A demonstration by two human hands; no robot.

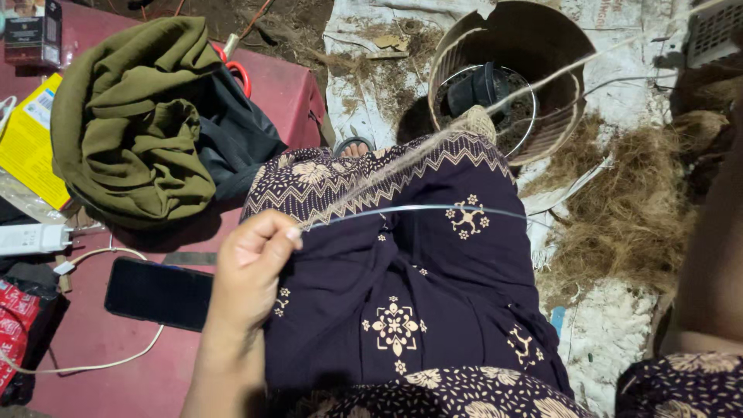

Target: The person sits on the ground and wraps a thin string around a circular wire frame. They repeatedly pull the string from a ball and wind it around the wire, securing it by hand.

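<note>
My left hand (251,259) is closed above my lap, thumb and forefinger pinching the end of a pale twisted fibre strand (433,143). The strand runs taut from the fingers up and to the right, across a round tub (464,46), and leaves the frame at the top right. A thin pale thread (418,207) also stretches from the same fingers rightward over my dark patterned skirt (402,263). Only my right forearm (712,255) shows, blurred at the right edge; its hand is out of the frame.
A heap of brown coir fibre (635,209) lies on white sacking (611,333) to the right. On the red surface (116,364) at the left lie an olive cloth (131,124), a black phone (159,292), a white charger (31,238), a yellow box (27,139) and red-handled scissors (238,71).
</note>
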